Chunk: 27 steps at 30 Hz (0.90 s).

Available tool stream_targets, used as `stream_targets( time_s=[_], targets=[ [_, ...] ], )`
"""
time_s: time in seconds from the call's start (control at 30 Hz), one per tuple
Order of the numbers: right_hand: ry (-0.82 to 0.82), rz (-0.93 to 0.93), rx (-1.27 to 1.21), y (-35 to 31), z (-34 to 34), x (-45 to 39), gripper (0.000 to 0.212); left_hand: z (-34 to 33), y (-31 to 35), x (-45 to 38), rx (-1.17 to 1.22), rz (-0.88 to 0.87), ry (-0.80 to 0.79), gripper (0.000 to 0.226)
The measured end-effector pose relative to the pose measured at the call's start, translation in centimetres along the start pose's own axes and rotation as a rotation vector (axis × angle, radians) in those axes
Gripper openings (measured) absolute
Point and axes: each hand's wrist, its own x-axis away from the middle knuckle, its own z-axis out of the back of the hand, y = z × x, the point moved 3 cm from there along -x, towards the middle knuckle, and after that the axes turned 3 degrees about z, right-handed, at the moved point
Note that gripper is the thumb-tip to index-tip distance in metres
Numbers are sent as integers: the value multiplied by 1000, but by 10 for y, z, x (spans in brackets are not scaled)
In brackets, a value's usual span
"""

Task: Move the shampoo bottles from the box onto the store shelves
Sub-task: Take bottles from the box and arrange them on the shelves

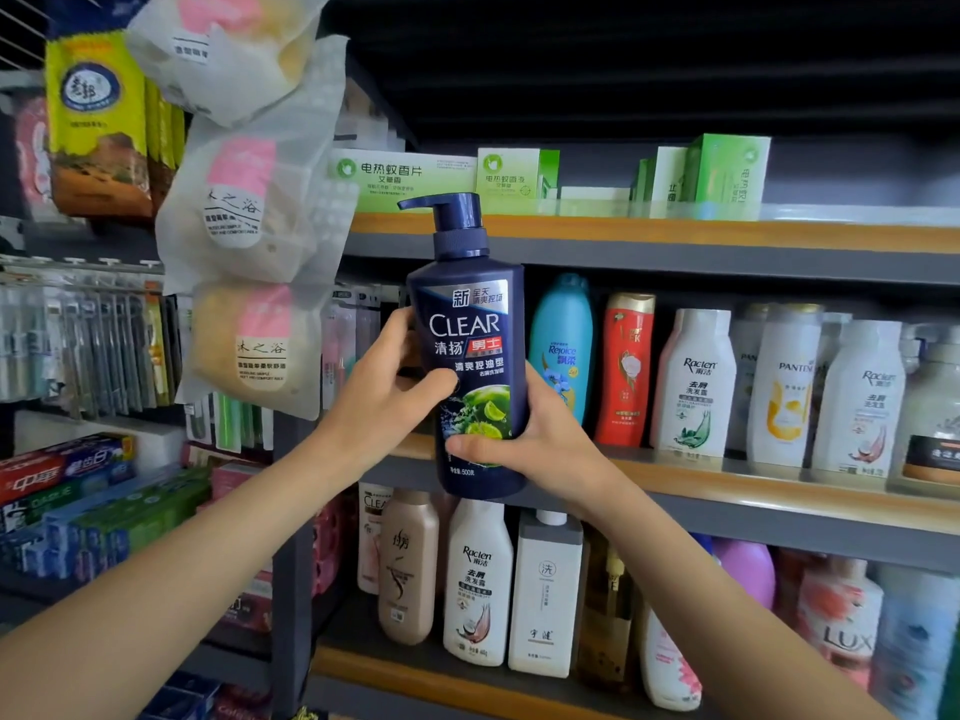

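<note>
A dark blue Clear shampoo bottle (pixel 470 350) with a pump top is held upright in front of the middle shelf (pixel 779 491). My left hand (pixel 384 392) grips its left side, thumb across the label. My right hand (pixel 524 439) grips its lower right side, thumb over the front near the base. The bottle's base hangs just in front of the shelf's left end, beside a turquoise Rejoice bottle (pixel 563 345). The box is out of view.
The middle shelf holds a red bottle (pixel 626 366) and several white bottles (pixel 696 381). More shampoo bottles (pixel 478 579) stand on the lower shelf. Green boxes (pixel 727 168) sit on the top shelf. Hanging sponge packs (pixel 249 215) and toothpaste boxes (pixel 93 501) are at left.
</note>
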Motion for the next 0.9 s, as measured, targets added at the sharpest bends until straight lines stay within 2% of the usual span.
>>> stream_targets(
  time_s=[0.07,0.13,0.2,0.27,0.33,0.4,0.57,0.7,0.83,0.9],
  targets=[
    [-3,12,17,1,0,-4,63,-3,-4,0,-33,33,-37,55],
    [-14,29,42,1,0,-10,62,-7,-8,-2,-83,74,-56,73],
    [-16,44,61,1,-1,-19,62,-6,-11,-9,-129,94,-23,90],
    [2,73,101,3,-1,-30,67,-2,-10,-19,-167,89,8,96],
    [26,117,144,2,0,-44,71,1,-8,-28,-210,79,47,95],
    [40,142,161,-1,0,-57,72,4,-5,-37,-236,69,91,84],
    [5,164,177,0,-2,-80,73,14,-3,-53,-320,37,154,69],
    [-65,152,259,-1,-1,-90,56,23,-13,-61,-293,74,135,72],
    [-148,110,188,1,1,-93,41,32,-20,-64,-207,120,59,84],
    [-173,93,137,4,-1,-93,36,36,-23,-64,-171,144,29,76]
  ],
)
